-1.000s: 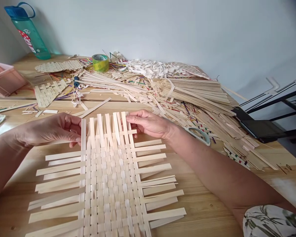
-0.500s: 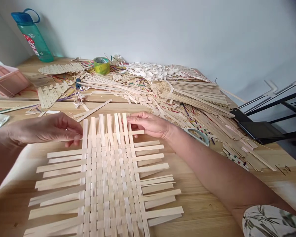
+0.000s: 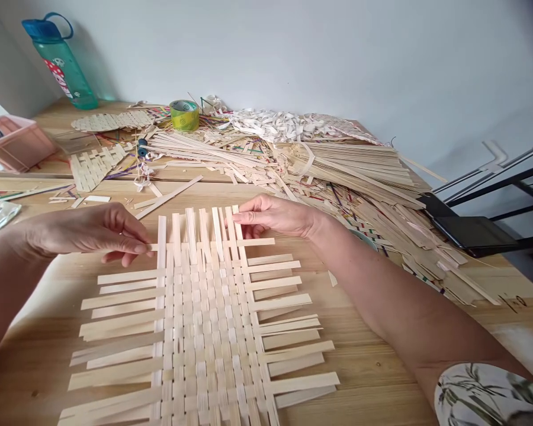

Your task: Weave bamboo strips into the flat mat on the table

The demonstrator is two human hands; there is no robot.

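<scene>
A mat woven from pale wood strips [image 3: 213,331] lies in front of me, with loose strip ends sticking out on both sides and at the far edge. Between finger and thumb, my left hand [image 3: 109,234] pinches the left end of a thin cross strip [image 3: 257,242]. That strip runs through the upright ends near the far edge, and its right end pokes out past them. My right hand [image 3: 278,216] is closed on the top of the rightmost upright strip [image 3: 238,236]; its lower fingers are partly hidden behind the strips.
Behind the mat lie a bundle of wood strips [image 3: 359,168], a roll of tape [image 3: 185,118] and a heap of white ribbon [image 3: 275,125]. A blue-green bottle [image 3: 64,68] and a pink crate [image 3: 22,145] stand at the left. A dark phone-like device [image 3: 468,236] is at the right.
The mat has shifted a little to the right in view, my right hand with it. The cross strip's right end pokes out slightly further past the upright ends.
</scene>
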